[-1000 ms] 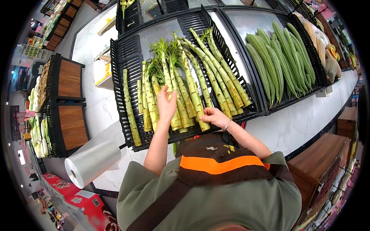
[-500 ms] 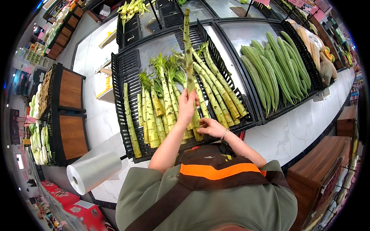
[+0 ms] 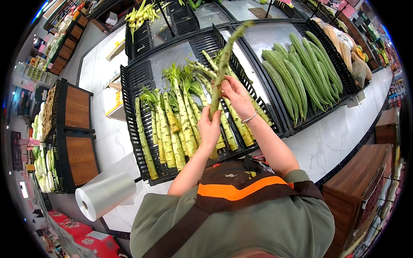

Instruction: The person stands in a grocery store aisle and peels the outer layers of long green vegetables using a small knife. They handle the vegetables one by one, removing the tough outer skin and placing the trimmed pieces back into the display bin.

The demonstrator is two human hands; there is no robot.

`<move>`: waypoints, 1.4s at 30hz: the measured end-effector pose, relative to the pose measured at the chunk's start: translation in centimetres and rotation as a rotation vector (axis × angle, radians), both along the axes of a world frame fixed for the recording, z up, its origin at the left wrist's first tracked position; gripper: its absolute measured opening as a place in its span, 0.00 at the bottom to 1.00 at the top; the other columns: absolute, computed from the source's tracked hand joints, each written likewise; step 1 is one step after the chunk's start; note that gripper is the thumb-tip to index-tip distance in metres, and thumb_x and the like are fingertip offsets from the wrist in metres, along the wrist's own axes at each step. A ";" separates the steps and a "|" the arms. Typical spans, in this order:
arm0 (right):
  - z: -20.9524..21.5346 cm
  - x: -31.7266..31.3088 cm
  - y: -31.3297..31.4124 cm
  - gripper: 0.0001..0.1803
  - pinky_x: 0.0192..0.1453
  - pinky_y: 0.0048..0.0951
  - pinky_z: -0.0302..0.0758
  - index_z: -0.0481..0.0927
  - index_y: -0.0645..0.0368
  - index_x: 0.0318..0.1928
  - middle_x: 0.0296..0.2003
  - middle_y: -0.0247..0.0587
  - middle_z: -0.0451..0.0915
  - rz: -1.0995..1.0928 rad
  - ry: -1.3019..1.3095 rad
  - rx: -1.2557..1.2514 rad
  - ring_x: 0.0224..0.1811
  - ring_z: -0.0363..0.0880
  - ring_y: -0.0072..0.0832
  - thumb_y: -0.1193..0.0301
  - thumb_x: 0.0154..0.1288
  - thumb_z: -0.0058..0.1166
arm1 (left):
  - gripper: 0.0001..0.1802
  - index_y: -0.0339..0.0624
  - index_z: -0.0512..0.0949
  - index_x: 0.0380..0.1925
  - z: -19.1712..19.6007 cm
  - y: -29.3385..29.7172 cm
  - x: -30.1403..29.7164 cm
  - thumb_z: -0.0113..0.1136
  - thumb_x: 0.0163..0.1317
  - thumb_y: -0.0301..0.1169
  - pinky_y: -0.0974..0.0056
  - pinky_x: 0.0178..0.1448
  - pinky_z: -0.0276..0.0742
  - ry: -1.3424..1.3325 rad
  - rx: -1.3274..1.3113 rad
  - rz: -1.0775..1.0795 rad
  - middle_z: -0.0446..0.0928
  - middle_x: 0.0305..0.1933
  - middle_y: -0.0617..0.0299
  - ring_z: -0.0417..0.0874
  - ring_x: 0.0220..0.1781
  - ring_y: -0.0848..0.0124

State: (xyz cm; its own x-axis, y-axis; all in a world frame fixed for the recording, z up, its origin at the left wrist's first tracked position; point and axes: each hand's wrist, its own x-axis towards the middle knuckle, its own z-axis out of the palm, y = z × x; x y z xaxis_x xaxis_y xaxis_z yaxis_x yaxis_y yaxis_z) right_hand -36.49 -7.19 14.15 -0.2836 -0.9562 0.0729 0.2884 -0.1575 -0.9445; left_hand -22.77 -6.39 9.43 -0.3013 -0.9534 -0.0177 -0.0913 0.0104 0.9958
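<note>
A long bare celtuce stalk (image 3: pixel 223 60) stands tilted over the vegetable crate, its top leaning to the right and smeared by motion. My left hand (image 3: pixel 210 130) is wrapped round its lower half. Higher up, my right hand (image 3: pixel 237 98), with a bracelet at the wrist, has its thumb and fingers on the stalk's right side. Beneath both hands, several more celtuce stalks (image 3: pixel 174 124) lie side by side in the black slatted crate (image 3: pixel 131 124), some with leafy green tops.
Ridged green gourds (image 3: pixel 297 77) fill the crate to the right, with tan squashes (image 3: pixel 340 38) beyond. At the lower left hangs a roll of clear plastic bags (image 3: pixel 105 197). A dark wooden cabinet (image 3: pixel 355 172) stands at the right. Yellow-green vegetables (image 3: pixel 140 17) lie at the far left.
My right hand has risen from the stalk's lower end to its middle. The stalk has swung from nearly upright to leaning right. My left hand has stayed round it.
</note>
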 end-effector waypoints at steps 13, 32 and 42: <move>0.2 0.2 1.4 0.15 0.39 0.29 0.68 0.69 0.59 0.43 0.25 0.32 0.67 0.100 -0.513 -0.129 0.28 0.65 0.24 0.60 0.76 0.36 | 0.17 0.33 0.70 0.39 1.4 2.0 -0.6 0.63 0.59 0.35 0.50 0.35 0.71 -0.341 -0.313 -0.123 0.76 0.30 0.41 0.77 0.32 0.42; 3.4 1.3 2.5 0.14 0.39 0.23 0.71 0.68 0.59 0.45 0.31 0.33 0.71 -0.247 0.160 -0.120 0.31 0.71 0.20 0.60 0.75 0.39 | 0.17 0.44 0.71 0.22 -2.2 -2.1 0.8 0.63 0.61 0.41 0.70 0.25 0.67 0.113 0.510 -0.785 0.67 0.14 0.69 0.69 0.16 0.79; 2.3 0.9 1.4 0.14 0.33 0.23 0.70 0.69 0.61 0.45 0.28 0.34 0.76 -0.333 0.343 -0.074 0.27 0.73 0.20 0.62 0.72 0.48 | 0.10 0.41 0.74 0.31 -2.1 -1.1 -0.2 0.63 0.61 0.34 0.72 0.23 0.64 0.030 0.261 -0.501 0.72 0.20 0.69 0.70 0.18 0.80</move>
